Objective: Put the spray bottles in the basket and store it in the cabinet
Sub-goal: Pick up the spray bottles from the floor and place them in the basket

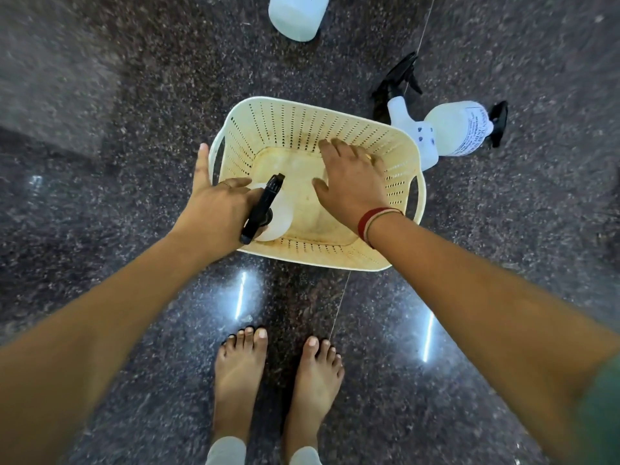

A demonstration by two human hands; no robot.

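A cream perforated basket stands on the dark granite floor. My left hand is shut on a white spray bottle with a black trigger head, holding it upright inside the basket's near left corner. My right hand hovers open over the basket's right side, fingers spread, holding nothing. Two more white spray bottles lie on the floor just beyond the basket's right corner: one with its black trigger pointing away, and a labelled one. Another white bottle stands at the top edge, cut off.
My bare feet stand just in front of the basket. Polished speckled floor surrounds everything, with ceiling lights reflected in it. A lighter grey patch shows at the upper left. No cabinet is in view.
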